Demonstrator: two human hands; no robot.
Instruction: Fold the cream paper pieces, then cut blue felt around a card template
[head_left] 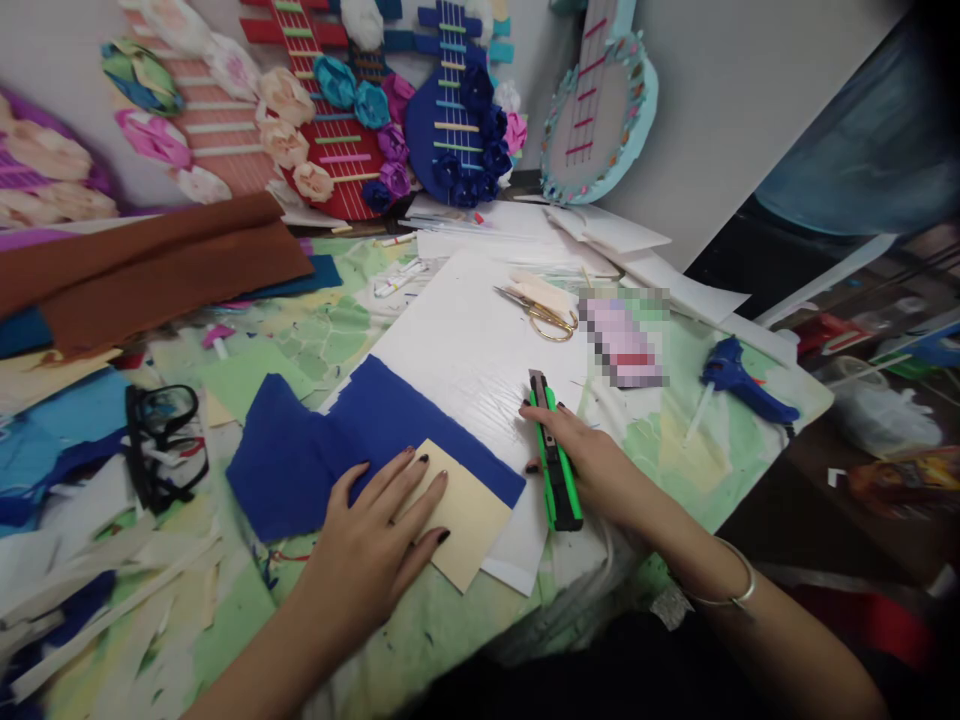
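Observation:
My left hand [386, 530] lies flat, fingers spread, on a pale yellow card [472, 525] and the dark blue crepe paper [289, 460] beneath it. Both rest on a white board [480, 340]. In my right hand [589, 455] is a green and black utility knife [553, 460], gripped between thumb and fingers. Its short blade points away from me, over the board's right side. A pair of gold-handled scissors [551, 318] lies farther up on the board.
A blue glue gun [742, 380] lies at the table's right. Black-framed glasses [165, 445] and paper scraps [135, 610] are on the left. Brown crepe paper [165, 260] lies at the back left. Decorated paper instruments, including a blue one [442, 110], lean against the wall.

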